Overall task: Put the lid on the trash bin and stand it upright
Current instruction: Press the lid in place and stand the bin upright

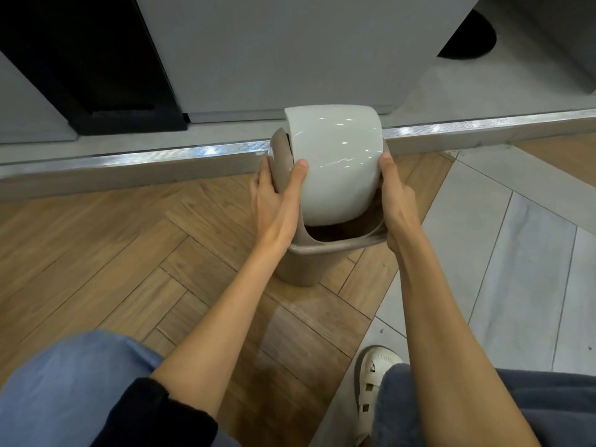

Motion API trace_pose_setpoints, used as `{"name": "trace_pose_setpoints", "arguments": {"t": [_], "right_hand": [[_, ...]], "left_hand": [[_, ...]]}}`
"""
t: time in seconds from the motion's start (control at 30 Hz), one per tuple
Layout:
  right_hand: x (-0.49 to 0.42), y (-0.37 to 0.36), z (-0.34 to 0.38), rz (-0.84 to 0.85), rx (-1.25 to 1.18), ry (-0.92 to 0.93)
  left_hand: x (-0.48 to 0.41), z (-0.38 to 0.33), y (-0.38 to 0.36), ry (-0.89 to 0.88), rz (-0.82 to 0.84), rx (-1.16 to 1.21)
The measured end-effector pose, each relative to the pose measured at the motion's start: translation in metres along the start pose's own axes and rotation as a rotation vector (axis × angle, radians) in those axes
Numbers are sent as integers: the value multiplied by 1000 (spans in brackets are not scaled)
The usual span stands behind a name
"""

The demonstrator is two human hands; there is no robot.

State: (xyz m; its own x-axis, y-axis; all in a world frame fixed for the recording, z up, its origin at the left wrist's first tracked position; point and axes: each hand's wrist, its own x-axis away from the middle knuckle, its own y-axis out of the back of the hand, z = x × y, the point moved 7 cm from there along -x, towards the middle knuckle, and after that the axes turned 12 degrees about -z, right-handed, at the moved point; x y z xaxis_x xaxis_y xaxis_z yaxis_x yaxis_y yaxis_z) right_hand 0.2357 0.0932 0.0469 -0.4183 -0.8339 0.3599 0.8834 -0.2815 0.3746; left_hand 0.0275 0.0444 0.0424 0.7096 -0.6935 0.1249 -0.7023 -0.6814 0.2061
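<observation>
A small taupe trash bin [298, 269] stands upright on the wooden floor in the middle of the view. Its lid [338, 162], a taupe frame with a glossy pale grey swing flap, sits on top of the bin's rim, and the flap is tipped so a dark gap shows at the near side. My left hand [277, 195] grips the lid's left side with the thumb on the flap. My right hand [395, 201] presses against the lid's right side.
A metal threshold strip [161, 154] runs across the floor just behind the bin, with a grey panel and a dark opening [96, 75] beyond it. Grey tiles [516, 253] lie to the right. My knees in jeans and a white sandal [374, 391] are at the bottom.
</observation>
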Motion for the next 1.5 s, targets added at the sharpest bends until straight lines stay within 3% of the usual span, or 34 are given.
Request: {"name": "trace_pose_setpoints", "arguments": {"t": [0.23, 0.43, 1.5], "right_hand": [[-6, -12, 1, -7, -28, 48], [-22, -30, 24, 11, -10, 98], [-110, -85, 88, 60, 19, 168]], "left_hand": [[-17, -1, -3, -85, 16, -1], [-41, 2, -17, 30, 1, 64], [-128, -24, -74, -8, -60, 16]]}}
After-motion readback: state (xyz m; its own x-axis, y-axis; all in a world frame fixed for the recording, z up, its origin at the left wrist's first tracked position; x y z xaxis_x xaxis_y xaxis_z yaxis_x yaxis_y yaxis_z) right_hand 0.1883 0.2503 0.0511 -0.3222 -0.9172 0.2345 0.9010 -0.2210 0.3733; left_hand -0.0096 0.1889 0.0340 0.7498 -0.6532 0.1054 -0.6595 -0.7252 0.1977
